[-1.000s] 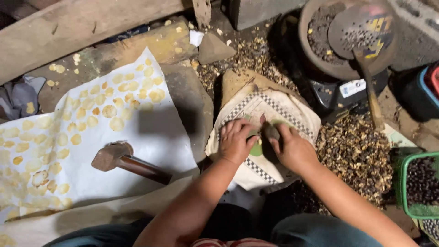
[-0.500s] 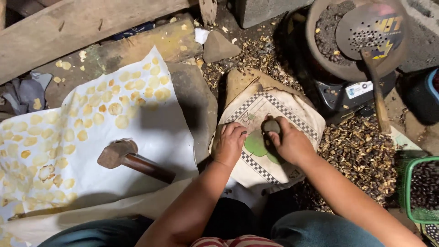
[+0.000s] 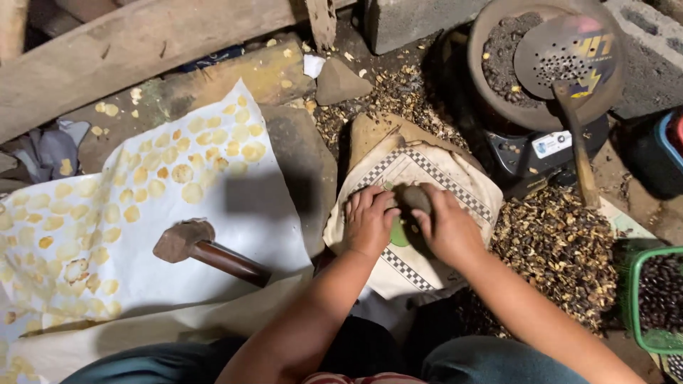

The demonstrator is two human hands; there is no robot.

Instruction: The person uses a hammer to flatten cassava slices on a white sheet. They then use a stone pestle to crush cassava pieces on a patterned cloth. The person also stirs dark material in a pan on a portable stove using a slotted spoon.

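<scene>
My right hand (image 3: pixel 447 229) grips a dark rounded stone (image 3: pixel 415 199) and presses it down on a cream cloth with a checkered border (image 3: pixel 455 186). A green patch (image 3: pixel 398 233) shows on the cloth under the hands. My left hand (image 3: pixel 368 220) rests flat beside the stone, fingers curled onto the cloth. A hammer with a brown wooden handle (image 3: pixel 206 251) lies to the left on a white sheet (image 3: pixel 178 284) covered with several flattened yellow discs (image 3: pixel 192 192).
A heap of broken shells (image 3: pixel 562 249) lies right of the cloth. A clay pot with dark nuts (image 3: pixel 512 71), a perforated ladle (image 3: pixel 562 60), a green basket of dark nuts (image 3: pixel 658 302), a flat grey stone (image 3: pixel 302 163) and a wooden beam (image 3: pixel 142 50) surround the spot.
My right hand has shifted the stone slightly on the cloth, uncovering the green patch beneath. My left hand stays pressed beside it.
</scene>
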